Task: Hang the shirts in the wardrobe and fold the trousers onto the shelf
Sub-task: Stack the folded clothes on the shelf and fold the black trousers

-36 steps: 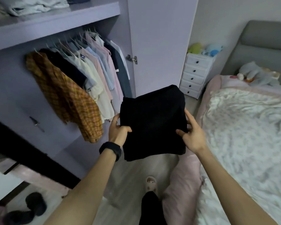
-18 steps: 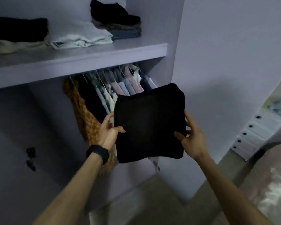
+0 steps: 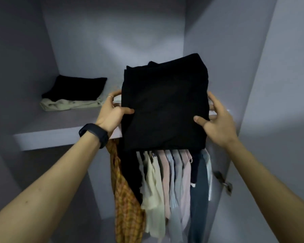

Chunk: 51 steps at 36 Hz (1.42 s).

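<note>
Folded black trousers (image 3: 165, 104) held up at shelf (image 3: 60, 127) front edge, hiding shelf's right part. Left hand (image 3: 112, 111) grips left side, thumb on top; right hand (image 3: 218, 123) grips right side likewise. Back left on shelf: black folded garment (image 3: 77, 88) atop pale garment (image 3: 68, 104), well apart from trousers. Below shelf: row of hung shirts (image 3: 174, 181), orange plaid shirt (image 3: 126, 199) leftmost.

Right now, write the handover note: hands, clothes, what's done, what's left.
Left hand grips the left edge of the folded black trousers; right hand grips the right edge.
Trousers are held in the air at the front of the shelf, not set down.
Done: shirts hang below the shelf; a black folded garment lies on a pale one at the shelf's left.
Left: lay the trousers on the shelf.
</note>
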Each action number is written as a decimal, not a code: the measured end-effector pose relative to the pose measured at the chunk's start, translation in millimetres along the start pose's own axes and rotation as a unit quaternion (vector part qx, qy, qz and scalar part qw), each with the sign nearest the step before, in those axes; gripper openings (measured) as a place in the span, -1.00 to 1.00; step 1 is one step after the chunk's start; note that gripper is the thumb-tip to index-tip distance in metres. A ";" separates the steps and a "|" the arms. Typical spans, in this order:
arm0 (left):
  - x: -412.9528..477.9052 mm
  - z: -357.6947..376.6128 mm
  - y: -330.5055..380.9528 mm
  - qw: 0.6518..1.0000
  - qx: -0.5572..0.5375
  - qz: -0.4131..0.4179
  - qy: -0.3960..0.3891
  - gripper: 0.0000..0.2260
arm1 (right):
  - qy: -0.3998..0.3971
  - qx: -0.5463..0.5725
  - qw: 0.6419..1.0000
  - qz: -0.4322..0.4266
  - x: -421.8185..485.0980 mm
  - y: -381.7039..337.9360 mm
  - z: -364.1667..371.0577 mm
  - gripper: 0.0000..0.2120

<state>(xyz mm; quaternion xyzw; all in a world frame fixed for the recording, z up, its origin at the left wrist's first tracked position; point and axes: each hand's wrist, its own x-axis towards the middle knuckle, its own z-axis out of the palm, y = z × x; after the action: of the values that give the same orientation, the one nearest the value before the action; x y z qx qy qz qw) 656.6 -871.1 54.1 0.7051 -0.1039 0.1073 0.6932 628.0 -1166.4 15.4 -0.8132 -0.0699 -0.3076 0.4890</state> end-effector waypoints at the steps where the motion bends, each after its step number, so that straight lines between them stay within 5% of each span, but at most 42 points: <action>1: 9.1 -0.3 4.0 1.000 0.003 0.002 0.003 -0.41 | 0.000 -0.009 1.000 -0.007 13.0 -2.1 1.9 -0.23; 16: 217.0 -34.3 56.0 0.997 0.031 0.041 0.063 -0.43 | -0.023 -0.018 1.000 0.000 242.1 -35.4 66.2 -0.31; 28: 344.7 -59.3 48.5 0.986 0.104 -0.035 0.130 -0.43 | -0.114 -0.033 0.990 0.074 371.9 -16.5 142.0 -0.38; 30: 356.5 -70.7 44.0 0.978 0.145 -0.039 0.142 -0.55 | -0.143 -0.050 0.986 0.075 380.9 -14.0 162.4 -0.39; 32: 365.4 -81.1 38.5 0.963 0.226 -0.057 0.135 -0.88 | -0.172 -0.085 0.979 0.069 384.9 -14.0 180.9 -0.40; 35: 379.3 -103.7 15.3 0.930 0.340 -0.116 0.083 -0.95 | -0.209 -0.146 0.965 0.056 391.8 -12.6 205.6 -0.46; 38: 396.5 -132.9 -18.4 0.907 0.376 -0.183 0.036 -0.62 | -0.250 -0.233 0.939 0.025 388.3 -15.0 221.0 -0.59; 46: 395.2 -136.5 -12.4 0.919 0.319 -0.229 0.042 -0.68 | -0.302 -0.344 0.889 0.016 392.9 -31.7 227.4 -0.79; 49: 392.2 -128.0 -2.0 0.892 0.414 -0.177 0.047 -0.67 | -0.262 -0.455 0.851 -0.023 387.8 -46.8 227.5 -0.84; 51: 391.0 -117.3 4.5 0.882 0.453 -0.116 0.057 -0.49 | -0.195 -0.507 0.836 -0.079 386.6 -53.0 230.7 -0.82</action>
<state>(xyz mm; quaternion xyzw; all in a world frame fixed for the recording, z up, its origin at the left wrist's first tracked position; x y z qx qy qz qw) 1027.9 -752.9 175.7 0.9418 0.0782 0.1018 0.3106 1015.3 -1018.1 198.4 -0.9822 -0.0622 -0.1723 -0.0412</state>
